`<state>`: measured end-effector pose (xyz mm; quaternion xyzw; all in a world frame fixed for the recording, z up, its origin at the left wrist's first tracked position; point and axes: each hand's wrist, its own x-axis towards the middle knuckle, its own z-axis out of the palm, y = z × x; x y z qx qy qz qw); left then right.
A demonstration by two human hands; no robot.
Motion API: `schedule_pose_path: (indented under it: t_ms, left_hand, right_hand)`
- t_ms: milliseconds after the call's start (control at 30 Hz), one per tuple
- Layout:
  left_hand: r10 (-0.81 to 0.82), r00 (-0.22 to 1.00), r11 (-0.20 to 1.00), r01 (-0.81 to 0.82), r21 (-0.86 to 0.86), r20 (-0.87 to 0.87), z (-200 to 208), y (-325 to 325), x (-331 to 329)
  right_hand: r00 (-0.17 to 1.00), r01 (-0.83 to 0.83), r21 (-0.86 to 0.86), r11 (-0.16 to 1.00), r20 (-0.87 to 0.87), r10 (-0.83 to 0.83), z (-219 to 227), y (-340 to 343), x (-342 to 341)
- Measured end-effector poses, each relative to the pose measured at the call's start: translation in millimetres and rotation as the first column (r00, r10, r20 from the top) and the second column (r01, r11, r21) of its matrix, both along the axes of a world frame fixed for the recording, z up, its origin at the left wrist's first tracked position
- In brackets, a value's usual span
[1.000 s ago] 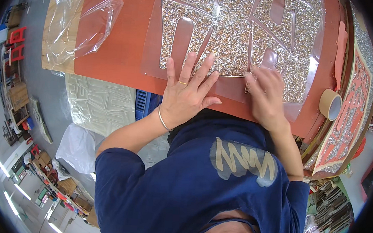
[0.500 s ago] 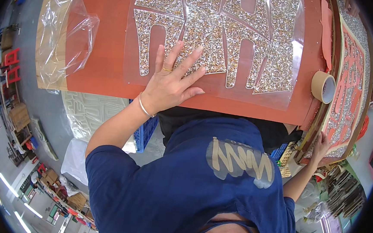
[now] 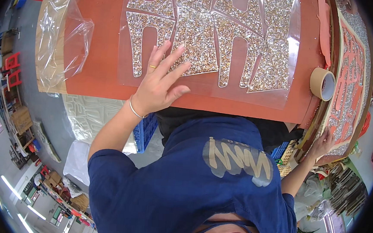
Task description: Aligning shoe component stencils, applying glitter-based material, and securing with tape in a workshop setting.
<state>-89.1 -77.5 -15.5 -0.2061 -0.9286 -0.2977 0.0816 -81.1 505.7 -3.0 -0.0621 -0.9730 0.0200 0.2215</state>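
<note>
A clear film (image 3: 188, 89) bearing shapes filled with multicoloured glittery stones (image 3: 198, 43) lies on the reddish-brown tabletop. My left hand (image 3: 159, 79) is at its near edge, fingers spread and holding nothing. Its fingertips lie over the glittery shapes; whether they press on them I cannot tell. Off to the right, my right hand (image 3: 321, 145) rests at the near corner of a cream-edged stencil sheet (image 3: 347, 80) with salmon-coloured shapes, fingers stretched out. Silvery glitter surrounds that sheet in a brown-rimmed tray (image 3: 334, 53).
A roll of tan tape (image 3: 322, 84) stands by the tray's rim, with a salmon strip (image 3: 324, 33) beyond it. Crumpled clear plastic (image 3: 66, 43) covers the table's left end. Below the table are a blue crate (image 3: 145, 133) and pale moulded sheets (image 3: 94, 112).
My left hand has slid left and its fingers have lifted slightly. The film with its shapes has shifted a little left. My right hand has moved slightly up onto the stencil's corner.
</note>
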Motion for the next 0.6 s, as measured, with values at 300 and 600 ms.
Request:
schedule_pose_path:
  t_ms: [300, 600]
  left_hand:
    - [0.457, 0.864, 0.553, -0.460, 0.695, 0.209, -24.5, 0.1, 8.7]
    - [-0.173, 0.948, -0.661, -0.312, 0.683, 0.266, -11.0, -46.1, 2.4]
  right_hand:
    - [0.428, -0.842, -0.399, 0.363, -0.087, 0.899, -10.3, -297.2, -74.2]
    - [0.176, -0.918, -0.374, 0.130, -0.090, 0.980, -29.8, -374.4, -83.3]
